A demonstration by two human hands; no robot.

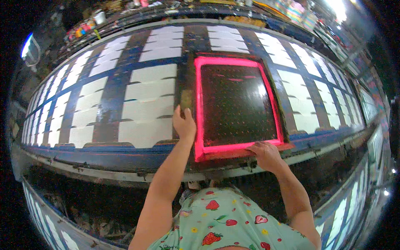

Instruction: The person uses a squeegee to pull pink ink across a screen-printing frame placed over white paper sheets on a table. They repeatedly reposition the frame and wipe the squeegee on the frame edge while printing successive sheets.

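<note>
A screen-printing frame [273, 104] with a dark mesh and a bright pink border lies on the long printing table, over the rows of white pieces. My right hand [266, 156] is curled over its near edge, right of the middle. Along the frame's left side is my left hand [184, 124], its fingers closed at the lower end of a small brownish flat piece [186, 99]. What kind of thing that piece is cannot be made out. Small dotted marks and a few pink streaks show on the mesh.
White flat pieces [150, 102] lie overlapped in columns on the dark table on both sides of the frame. A metal rail [137, 176] runs along the table's near edge. Beyond the far edge stands a cluttered shelf with a white cup [99, 17] and coloured containers. Other tables flank me below.
</note>
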